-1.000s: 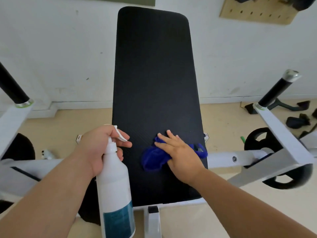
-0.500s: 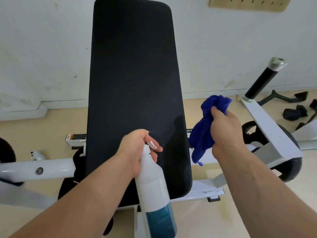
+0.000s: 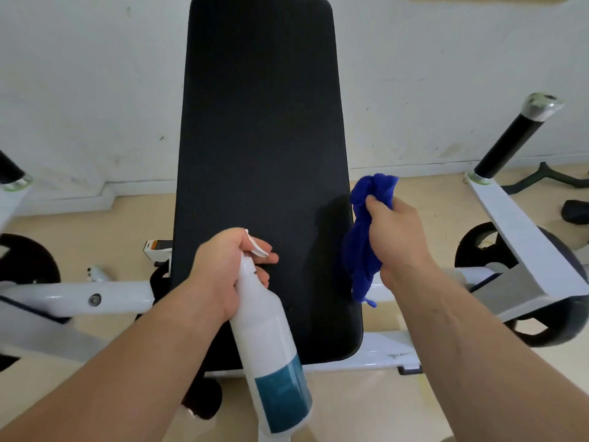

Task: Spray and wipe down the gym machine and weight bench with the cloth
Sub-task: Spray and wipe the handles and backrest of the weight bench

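Left grip [image 3: 220, 269] clasps the spray bottle [image 3: 271, 339], nozzle toward the black pad [image 3: 261, 138]. Right grip [image 3: 398, 237] clutches the cloth [image 3: 360, 250] aside at centre right, likely clearing the spray's path.

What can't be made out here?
Head view:
Base of the spray bottle: cut off by the bottom edge; label too blurred to read.
Sprayer head: mostly covered by the left hand.
Part of the blue cloth: bunched inside the right hand.
Left machine handle: cut off by the left edge.
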